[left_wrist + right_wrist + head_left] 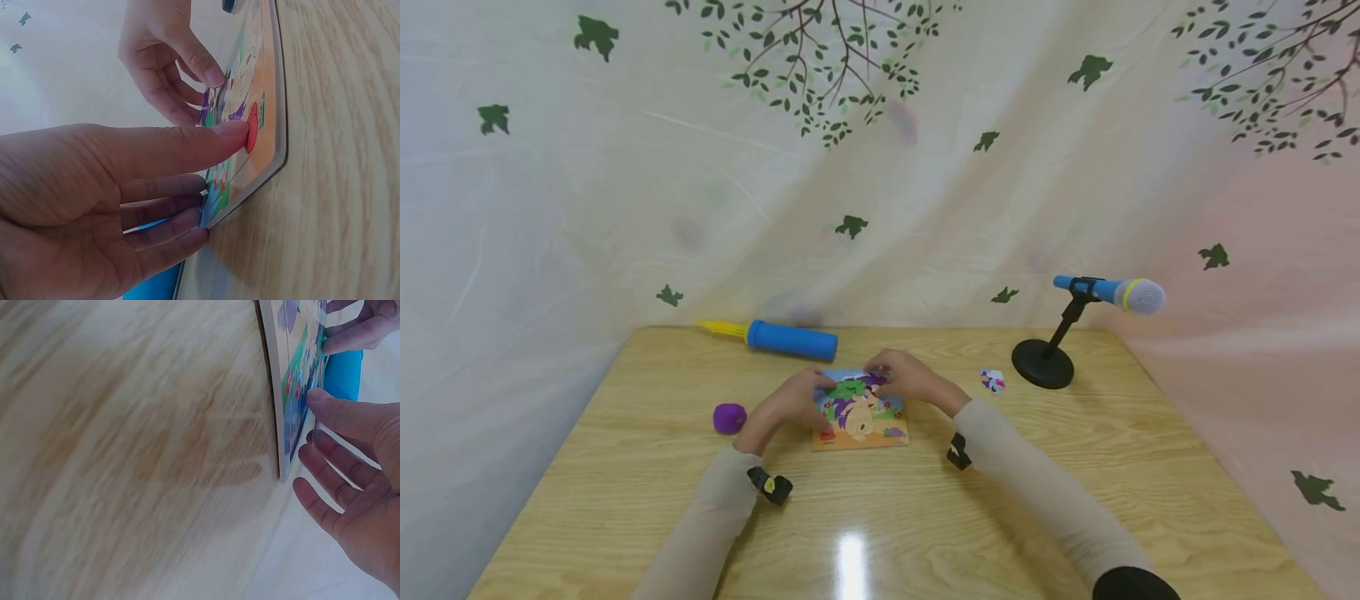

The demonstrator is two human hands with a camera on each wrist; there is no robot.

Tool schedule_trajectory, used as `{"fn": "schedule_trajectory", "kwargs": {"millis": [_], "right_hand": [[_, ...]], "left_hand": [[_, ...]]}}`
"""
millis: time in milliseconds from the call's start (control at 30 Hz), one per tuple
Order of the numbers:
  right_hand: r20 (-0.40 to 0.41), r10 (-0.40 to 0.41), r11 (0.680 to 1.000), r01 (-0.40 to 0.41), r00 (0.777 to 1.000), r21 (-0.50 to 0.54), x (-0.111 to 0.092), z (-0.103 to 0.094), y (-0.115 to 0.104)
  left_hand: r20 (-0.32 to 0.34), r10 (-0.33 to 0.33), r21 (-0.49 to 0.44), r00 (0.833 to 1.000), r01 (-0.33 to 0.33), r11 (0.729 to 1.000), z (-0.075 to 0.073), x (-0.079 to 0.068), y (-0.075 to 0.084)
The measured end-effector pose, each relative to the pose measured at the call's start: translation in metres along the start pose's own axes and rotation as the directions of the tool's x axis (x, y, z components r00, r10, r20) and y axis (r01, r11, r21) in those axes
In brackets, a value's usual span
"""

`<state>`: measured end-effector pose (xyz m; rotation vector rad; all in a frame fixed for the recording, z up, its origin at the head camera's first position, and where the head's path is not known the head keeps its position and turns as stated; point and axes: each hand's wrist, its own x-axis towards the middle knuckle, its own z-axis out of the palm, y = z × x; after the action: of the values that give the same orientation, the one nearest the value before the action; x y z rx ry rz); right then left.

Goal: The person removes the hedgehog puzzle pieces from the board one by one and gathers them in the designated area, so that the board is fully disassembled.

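A picture puzzle with a cartoon animal, in a flat board, lies on the table in the head view. My left hand is at its left side. In the left wrist view, the thumb rests on the puzzle's face near a red shape, while the other fingers stretch to its edge. Over the puzzle's far right part, my right hand pinches a puzzle piece between thumb and fingers. That piece is mostly hidden by the fingers. A loose puzzle piece lies to the right.
Behind the puzzle lies a blue hand pump with a yellow end. A purple lump sits left of my left hand. At the back right, a blue toy microphone stands on a black stand. A printed cloth hangs behind the table.
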<state>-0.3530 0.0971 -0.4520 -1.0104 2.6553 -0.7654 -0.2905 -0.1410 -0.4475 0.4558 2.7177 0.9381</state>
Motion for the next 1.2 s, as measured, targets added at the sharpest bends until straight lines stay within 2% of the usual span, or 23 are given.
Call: {"fn": "schedule_trajectory", "kwargs": {"millis": [400, 800, 1000, 1200], "right_hand": [[-0.043, 0.009, 1.0, -0.007, 0.999, 0.028, -0.028, -0.015, 0.021], [-0.067, 0.08, 0.997, -0.079, 0.995, 0.009, -0.066, -0.042, 0.049], [-0.105, 0.09, 0.995, -0.094, 0.99, -0.028, -0.08, -0.05, 0.071], [-0.113, 0.152, 0.988, -0.154, 0.982, -0.007, -0.093, -0.057, 0.083]], "left_hand": [[0.013, -0.013, -0.009, 1.0, 0.014, 1.0, 0.001, 0.0, -0.005], [0.022, -0.007, -0.013, 1.0, 0.008, 1.0, 0.001, -0.001, -0.005], [0.018, -0.007, -0.017, 1.0, 0.008, 1.0, 0.001, 0.001, -0.004], [0.013, -0.003, -0.014, 1.0, 0.003, 1.0, 0.002, 0.001, -0.002]]}}
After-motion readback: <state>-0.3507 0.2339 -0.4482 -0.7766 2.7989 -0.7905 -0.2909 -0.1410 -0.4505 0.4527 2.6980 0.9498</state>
